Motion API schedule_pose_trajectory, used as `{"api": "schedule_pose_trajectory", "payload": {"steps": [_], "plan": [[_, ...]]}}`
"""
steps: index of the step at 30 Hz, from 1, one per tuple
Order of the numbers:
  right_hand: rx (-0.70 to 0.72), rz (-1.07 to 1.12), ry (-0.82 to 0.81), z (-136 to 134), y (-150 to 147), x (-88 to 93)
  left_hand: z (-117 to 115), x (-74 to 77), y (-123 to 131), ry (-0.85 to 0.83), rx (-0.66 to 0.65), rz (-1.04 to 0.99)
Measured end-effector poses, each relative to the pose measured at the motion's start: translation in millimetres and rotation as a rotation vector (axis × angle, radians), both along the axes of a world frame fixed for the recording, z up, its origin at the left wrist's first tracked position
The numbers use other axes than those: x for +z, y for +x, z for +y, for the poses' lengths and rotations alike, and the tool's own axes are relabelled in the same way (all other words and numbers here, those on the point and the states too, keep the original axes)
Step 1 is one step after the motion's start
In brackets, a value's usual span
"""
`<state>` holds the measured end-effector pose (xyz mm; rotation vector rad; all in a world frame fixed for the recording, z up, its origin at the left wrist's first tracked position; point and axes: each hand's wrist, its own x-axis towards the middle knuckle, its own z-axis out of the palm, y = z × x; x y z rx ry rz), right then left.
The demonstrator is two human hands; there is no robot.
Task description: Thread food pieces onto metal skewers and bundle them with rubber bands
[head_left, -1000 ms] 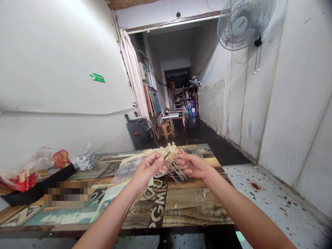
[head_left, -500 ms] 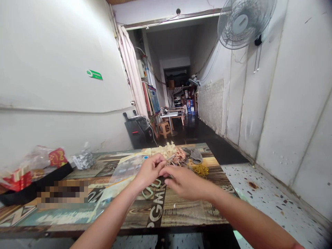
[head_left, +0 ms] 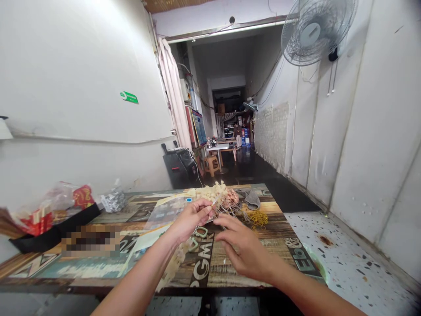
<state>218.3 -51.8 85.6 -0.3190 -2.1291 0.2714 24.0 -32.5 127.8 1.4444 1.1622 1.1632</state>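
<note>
My left hand (head_left: pixel 194 218) is closed in a pinch above the middle of the table. A thin skewer with a pale tip (head_left: pixel 215 201) points up from its fingertips; the rest is mostly hidden by the fingers. My right hand (head_left: pixel 241 245) hovers just to the right, fingers apart, apparently holding nothing. Behind both hands lies a heap of pale food pieces (head_left: pixel 207 191) beside pinkish meat (head_left: pixel 232 196) on thin metal skewers (head_left: pixel 230 210). Scissors with pale green handles (head_left: pixel 201 232) lie partly hidden under my left wrist.
Yellow rubber bands (head_left: pixel 258 218) and a grey cloth (head_left: pixel 252 199) lie at the right. A clear plastic bag (head_left: pixel 161 215) is spread left of the hands. Farther left are a black tray (head_left: pixel 62 228) and a silvery bundle (head_left: pixel 113 200). The table's front edge (head_left: pixel 131 287) is close.
My right hand has drawn away from my left, down and to the right, and its fingers have opened. My left hand keeps its pinch. The view has shifted slightly.
</note>
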Motion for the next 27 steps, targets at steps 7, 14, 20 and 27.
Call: {"api": "schedule_pose_trajectory", "payload": {"steps": [7, 14, 20, 27], "plan": [[-0.303, -0.223, 0.317, 46.6, 0.3, 26.0, -4.9, 5.4, 9.2, -0.019, -0.16, 0.166], [-0.216, -0.618, 0.252, 55.2, -8.6, 11.6, -1.5, -4.0, 15.2, 0.255, -0.201, 0.792], [-0.042, -0.573, -0.483, 23.4, 15.1, -31.0, -29.1, -15.6, 28.4, 0.365, -0.425, 1.247], [0.57, 0.053, -1.656, -29.0, 24.1, -118.8, -63.9, -51.8, 45.6, 0.366, -0.623, 1.364]]}}
